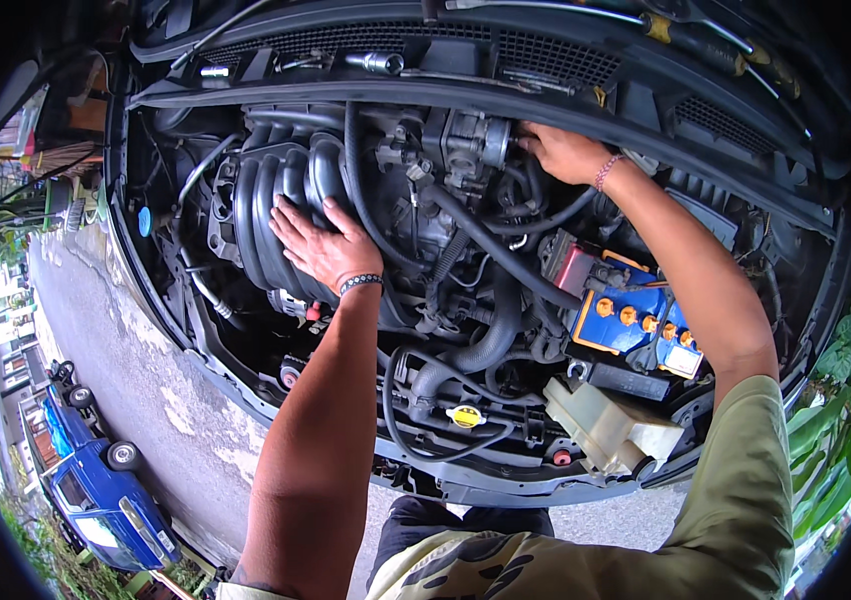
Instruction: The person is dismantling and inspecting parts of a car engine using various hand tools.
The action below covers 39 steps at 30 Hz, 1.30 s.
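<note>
My left hand (328, 242) lies flat on the black ribbed intake manifold (264, 215), its fingers spread and holding nothing. To the right, my right hand (564, 153) reaches in under the cowl edge, next to the open silver mouth of the throttle body (494, 142). Its fingertips bend toward that opening and are partly hidden, so I cannot make out whether they grip anything. Black hoses run from near the throttle body down toward the front of the engine bay, one thick hose (491, 235) passing between my two arms.
A blue battery (618, 318) with orange caps sits beside my right forearm. In front of it stands a cream plastic reservoir (601, 425). A socket (376, 63) and other tools rest along the cowl; a screwdriver (546, 12) lies at the top. A blue pickup truck (111, 500) is parked at left.
</note>
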Tool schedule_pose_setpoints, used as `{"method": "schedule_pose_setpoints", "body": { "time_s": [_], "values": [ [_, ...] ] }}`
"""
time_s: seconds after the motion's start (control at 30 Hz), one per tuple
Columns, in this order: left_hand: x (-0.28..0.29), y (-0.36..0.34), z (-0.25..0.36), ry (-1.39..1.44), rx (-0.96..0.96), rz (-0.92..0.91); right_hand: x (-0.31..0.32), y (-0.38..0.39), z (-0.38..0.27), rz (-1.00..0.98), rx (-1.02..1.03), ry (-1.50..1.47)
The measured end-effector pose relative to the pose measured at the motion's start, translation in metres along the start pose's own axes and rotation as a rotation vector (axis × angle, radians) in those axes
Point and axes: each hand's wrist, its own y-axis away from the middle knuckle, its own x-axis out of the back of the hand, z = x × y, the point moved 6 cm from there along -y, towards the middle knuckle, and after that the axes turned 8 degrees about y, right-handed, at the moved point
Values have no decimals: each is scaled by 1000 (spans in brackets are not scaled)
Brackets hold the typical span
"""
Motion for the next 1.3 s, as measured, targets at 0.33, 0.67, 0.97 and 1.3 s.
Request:
{"method": "schedule_pose_setpoints", "body": {
  "time_s": [0.33,0.67,0.97,1.3],
  "values": [
    [-1,-2,2,-9,7,-14,-4,-6,-9,-116,-48,117],
    [1,-3,1,8,11,-19,-29,-1,20,-300,-689,-1010],
    [2,-5,0,1,16,-19,-36,-10,10,-334,-799,-1495],
    [3,-5,0,0,13,-23,-43,-10,0,-263,-984,-1716]
  ]
}}
